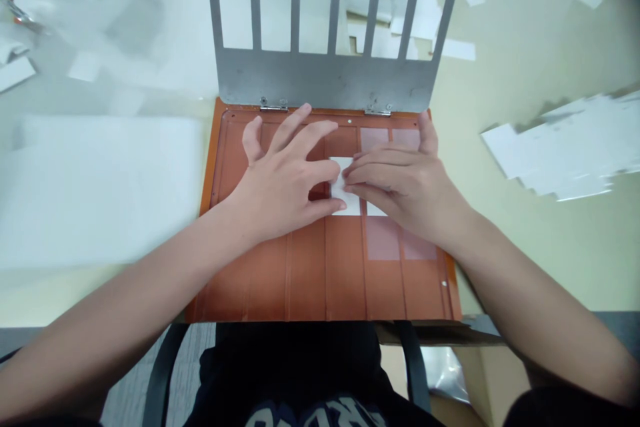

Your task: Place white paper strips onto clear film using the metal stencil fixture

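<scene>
A reddish-brown grooved board (305, 280) lies on the table, with a grey metal frame (320, 77) hinged up at its far edge. A small white card (350, 205) rests in one of the board's columns. At its left edge is my left hand (285, 187), fingers spread, thumb and index finger touching the card. My right hand (410, 180) reaches over from the right, its fingers bunched together on the card's upper right part. Under my right hand another white card (376, 209) shows partly. Translucent pinkish pieces (383, 238) lie above and below in the right columns.
On the right is a spread pile of white cards (570, 147). A large white sheet or stack (100, 190) lies left of the board. Loose white pieces (459, 49) are scattered behind the frame, and clear plastic covers the back left.
</scene>
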Tool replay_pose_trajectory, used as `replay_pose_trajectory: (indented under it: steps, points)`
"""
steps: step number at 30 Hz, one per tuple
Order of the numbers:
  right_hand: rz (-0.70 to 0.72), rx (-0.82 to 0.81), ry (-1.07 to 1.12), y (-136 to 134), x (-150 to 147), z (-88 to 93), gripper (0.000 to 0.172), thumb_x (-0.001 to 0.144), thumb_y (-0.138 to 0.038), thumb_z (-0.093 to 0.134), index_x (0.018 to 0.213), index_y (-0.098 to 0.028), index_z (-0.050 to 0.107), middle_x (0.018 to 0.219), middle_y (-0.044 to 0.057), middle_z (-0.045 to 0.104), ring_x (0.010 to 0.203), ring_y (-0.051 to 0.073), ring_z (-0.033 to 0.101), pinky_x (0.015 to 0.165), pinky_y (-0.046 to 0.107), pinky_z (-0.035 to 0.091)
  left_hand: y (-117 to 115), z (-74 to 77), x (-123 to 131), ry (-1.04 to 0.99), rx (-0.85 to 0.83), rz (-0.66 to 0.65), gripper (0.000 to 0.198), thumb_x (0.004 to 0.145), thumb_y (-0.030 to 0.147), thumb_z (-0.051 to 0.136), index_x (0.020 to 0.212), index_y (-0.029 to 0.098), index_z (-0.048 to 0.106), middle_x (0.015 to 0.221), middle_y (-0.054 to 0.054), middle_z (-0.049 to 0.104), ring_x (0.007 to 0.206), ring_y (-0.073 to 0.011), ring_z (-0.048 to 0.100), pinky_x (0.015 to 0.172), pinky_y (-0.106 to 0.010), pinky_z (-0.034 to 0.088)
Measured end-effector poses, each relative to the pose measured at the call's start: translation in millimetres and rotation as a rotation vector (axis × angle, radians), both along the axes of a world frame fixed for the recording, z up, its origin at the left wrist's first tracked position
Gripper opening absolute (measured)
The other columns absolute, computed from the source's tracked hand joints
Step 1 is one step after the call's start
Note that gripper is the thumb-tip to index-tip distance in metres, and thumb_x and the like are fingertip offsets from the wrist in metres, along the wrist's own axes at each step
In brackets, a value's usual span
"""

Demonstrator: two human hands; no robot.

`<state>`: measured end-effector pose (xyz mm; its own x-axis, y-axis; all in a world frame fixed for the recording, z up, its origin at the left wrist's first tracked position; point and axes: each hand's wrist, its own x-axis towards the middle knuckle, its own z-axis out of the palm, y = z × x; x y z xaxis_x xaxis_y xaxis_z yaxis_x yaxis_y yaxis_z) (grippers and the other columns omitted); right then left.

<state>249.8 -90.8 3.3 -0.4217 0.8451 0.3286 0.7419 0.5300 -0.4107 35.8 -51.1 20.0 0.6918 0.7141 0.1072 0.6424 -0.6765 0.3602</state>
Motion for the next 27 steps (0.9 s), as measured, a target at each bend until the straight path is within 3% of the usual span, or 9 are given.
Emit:
replay_pose_trajectory:
  steps: [9, 19, 27]
  points:
    - [0.01, 0.039, -0.013, 0.0, -0.2, 0.5, 0.018, 0.098, -0.024, 0.058, 0.083, -0.026, 0.067, 0.093, -0.003, 0.078, 0.096, 0.018, 0.072, 0.114, 0.051, 0.036, 1.6, -6.8, -1.4, -0.003, 0.04, 0.001, 0.022, 0.082, 0.045, 0.079, 0.078, 0.025, 0.071, 0.154, -0.007, 0.049, 0.15, -0.0429, 0.028, 0.113, -0.075, 0.005]
    - [0.008, 0.016, -0.03, 0.7, 0.6, 1.4, 0.02, 0.1, -0.026, 0.057, 0.085, -0.027, 0.069, 0.095, -0.004, 0.078, 0.099, 0.019, 0.073, 0.118, 0.055, 0.026, -0.5, -0.6, -0.1, 0.039, 0.022, 0.031, 0.019, 0.081, 0.045, 0.079, 0.079, 0.027, 0.073, 0.155, -0.005, 0.048, 0.15, -0.0438, 0.027, 0.115, -0.075, 0.007]
    - [0.017, 0.02, -0.054, -0.1, 2.4, 1.7, 0.019, 0.1, -0.024, 0.056, 0.086, -0.028, 0.068, 0.097, -0.005, 0.078, 0.099, 0.018, 0.072, 0.115, 0.052, 0.027, -1.2, -0.9, -0.3, 0.018, 0.019, 0.015, 0.017, 0.083, 0.043, 0.079, 0.087, 0.027, 0.073, 0.155, -0.008, 0.049, 0.15, -0.0437, 0.028, 0.111, -0.078, 0.009]
